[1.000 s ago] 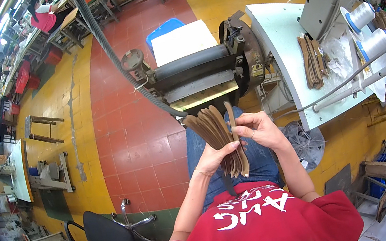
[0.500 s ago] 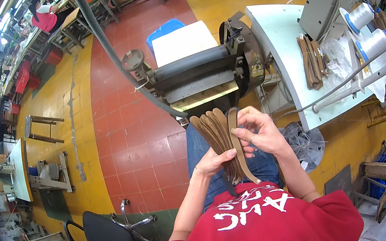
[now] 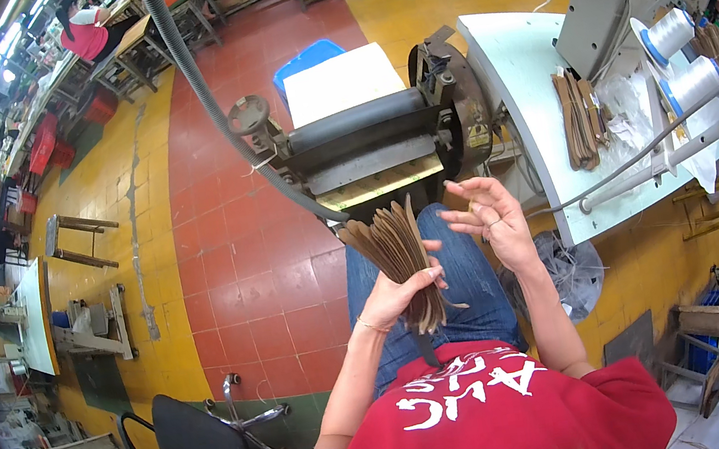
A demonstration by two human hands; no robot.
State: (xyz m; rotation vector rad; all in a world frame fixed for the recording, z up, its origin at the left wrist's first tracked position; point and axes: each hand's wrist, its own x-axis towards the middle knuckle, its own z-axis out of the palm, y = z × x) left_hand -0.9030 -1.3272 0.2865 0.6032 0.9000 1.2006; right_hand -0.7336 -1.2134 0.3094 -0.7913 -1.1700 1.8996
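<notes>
**Fanning brown strips before the roller machine**

Sitting on the red and yellow tiled floor (image 3: 227, 272) of a workshop, beside a black chair (image 3: 198, 448), a person in a red shirt (image 3: 473, 421) sorts a stack of long brown strips (image 3: 396, 251). The left hand (image 3: 398, 293) is closed around the lower part of the fanned stack, held above the lap just in front of the roller machine (image 3: 366, 144). The right hand (image 3: 489, 219), which half a second earlier pinched 1 strip at the stack's edge, has now let go and hangs open, fingers spread, just beside it. By that release, the strip looks counted or checked. More brown strips (image 3: 578, 119) lie on the white table (image 3: 512, 62), near 2 thread spools (image 3: 678, 56).
</notes>
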